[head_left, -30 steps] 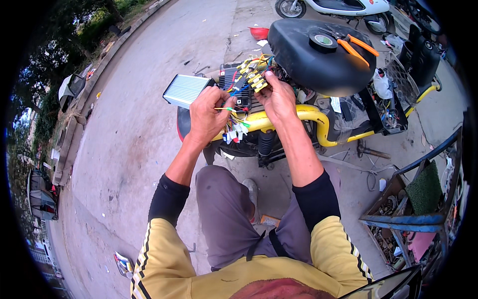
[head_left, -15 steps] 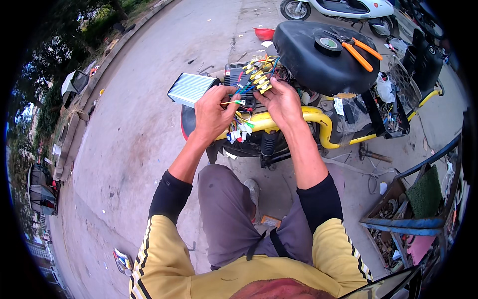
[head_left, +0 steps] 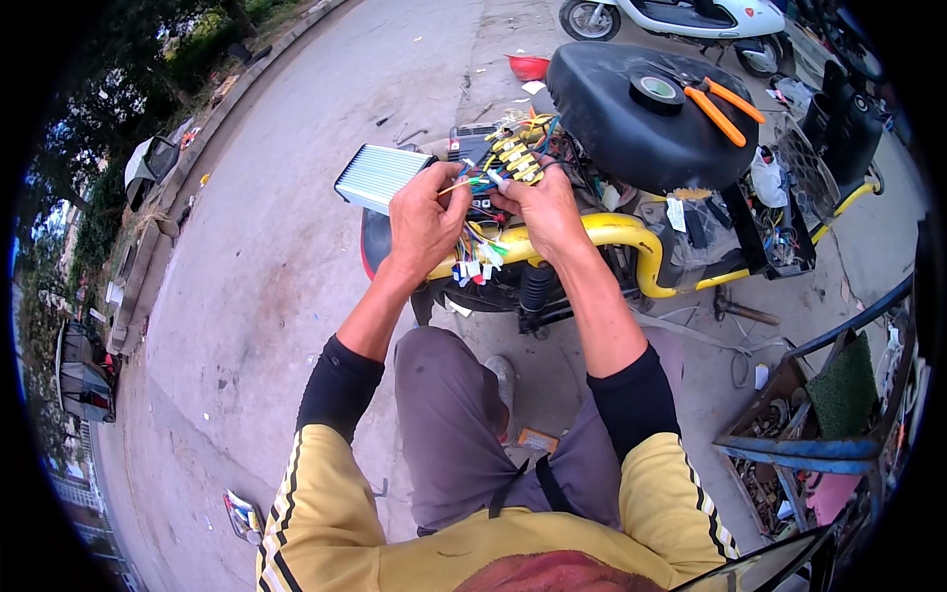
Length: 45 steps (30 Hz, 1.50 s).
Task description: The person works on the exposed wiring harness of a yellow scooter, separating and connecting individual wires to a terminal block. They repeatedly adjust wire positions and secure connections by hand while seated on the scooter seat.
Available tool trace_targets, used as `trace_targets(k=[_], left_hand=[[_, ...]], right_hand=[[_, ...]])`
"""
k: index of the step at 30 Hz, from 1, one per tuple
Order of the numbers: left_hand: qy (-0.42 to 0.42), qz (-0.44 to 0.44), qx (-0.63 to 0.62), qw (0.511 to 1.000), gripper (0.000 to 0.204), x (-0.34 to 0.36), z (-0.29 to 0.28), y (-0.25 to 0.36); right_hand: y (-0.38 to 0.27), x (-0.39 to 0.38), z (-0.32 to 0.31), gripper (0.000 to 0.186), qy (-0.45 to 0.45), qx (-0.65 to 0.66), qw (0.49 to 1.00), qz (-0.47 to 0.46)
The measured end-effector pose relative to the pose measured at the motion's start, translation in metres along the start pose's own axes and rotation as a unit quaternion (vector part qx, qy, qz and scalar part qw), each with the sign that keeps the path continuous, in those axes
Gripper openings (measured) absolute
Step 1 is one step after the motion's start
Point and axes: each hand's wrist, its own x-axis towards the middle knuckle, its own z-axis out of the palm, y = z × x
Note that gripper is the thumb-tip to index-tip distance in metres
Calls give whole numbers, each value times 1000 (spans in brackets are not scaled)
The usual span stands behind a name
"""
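My left hand (head_left: 424,222) pinches a thin yellow-green wire (head_left: 457,185) over the wiring of a scooter with a yellow frame (head_left: 617,228). Facing it, my right hand (head_left: 547,215) has its thumb and finger closed on a small white connector (head_left: 496,179), close to the wire's end. Above them sits a bundle of yellow connector blocks (head_left: 518,158) with coloured leads. A silver finned box (head_left: 380,176) lies just left of my left hand, and a dark controller unit (head_left: 469,145) is partly hidden behind the wires. More white plugs (head_left: 473,264) hang over the frame tube.
The black seat (head_left: 617,133) carries a tape roll (head_left: 658,89) and orange-handled pliers (head_left: 718,118). A red bowl-like object (head_left: 528,67) and white scooter (head_left: 681,15) are beyond. A hammer (head_left: 745,312) lies on the ground; a metal cart (head_left: 799,451) of parts stands right; a kerb runs left.
My right hand has moved down and left from the yellow blocks to a white connector, and is now closer to my left hand. My left hand has shifted slightly up and right.
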Motion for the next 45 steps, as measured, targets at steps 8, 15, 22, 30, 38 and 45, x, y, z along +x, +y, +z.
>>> trace_targets(k=[8,15,22,30,38,45], left_hand=[[-5,-14,-41,999,16,-2,1,-4],[-7,-4,-30,1000,15,-2,-1,-2],[-12,-13,-39,999,17,-3,-2,-6],[-50,-39,60,996,21,6,-6,19],[-121,-107,95,982,24,15,-11,21],[-100,-108,73,987,23,10,-8,15]], right_hand=[[3,4,-4,70,-6,38,999,-17],[-1,1,3,68,21,18,999,-34],[-2,-1,6,68,33,19,998,-41],[-6,-1,2,66,27,60,998,-16],[-2,3,-2,68,14,91,996,2],[-4,6,-18,32,-47,219,974,21]])
